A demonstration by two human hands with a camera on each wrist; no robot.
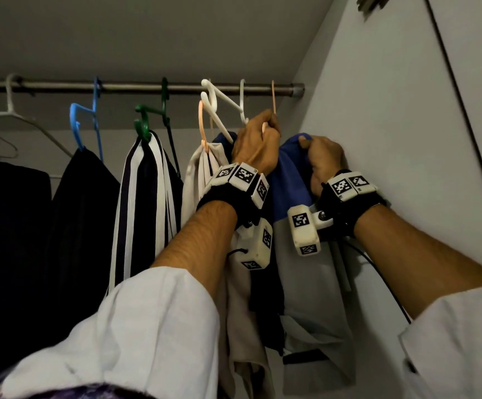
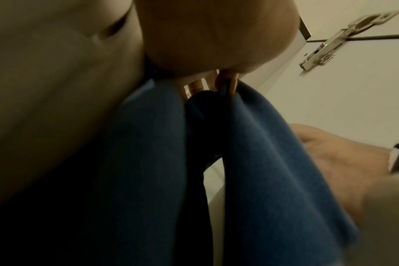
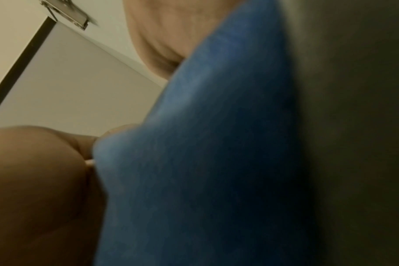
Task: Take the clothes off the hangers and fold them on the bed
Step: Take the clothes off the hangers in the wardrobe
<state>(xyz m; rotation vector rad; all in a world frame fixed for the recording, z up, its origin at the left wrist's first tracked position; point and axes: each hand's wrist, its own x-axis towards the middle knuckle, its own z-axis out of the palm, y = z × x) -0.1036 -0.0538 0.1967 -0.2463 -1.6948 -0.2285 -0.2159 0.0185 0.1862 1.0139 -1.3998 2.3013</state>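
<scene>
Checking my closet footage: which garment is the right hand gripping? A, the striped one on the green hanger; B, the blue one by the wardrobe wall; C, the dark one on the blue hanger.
B: the right hand is curled round the top of the blue garment beside the wall.

Blue-and-grey garment (image 1: 291, 180) hangs from peach hanger (image 1: 273, 96) at right end of my closet rail (image 1: 136, 87), against side wall. Blue top bunched at shoulder, grey part hanging below.

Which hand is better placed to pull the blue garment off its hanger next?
The right hand, probably: it already grips the blue garment at its top, while the left hand holds the hanger.
</scene>
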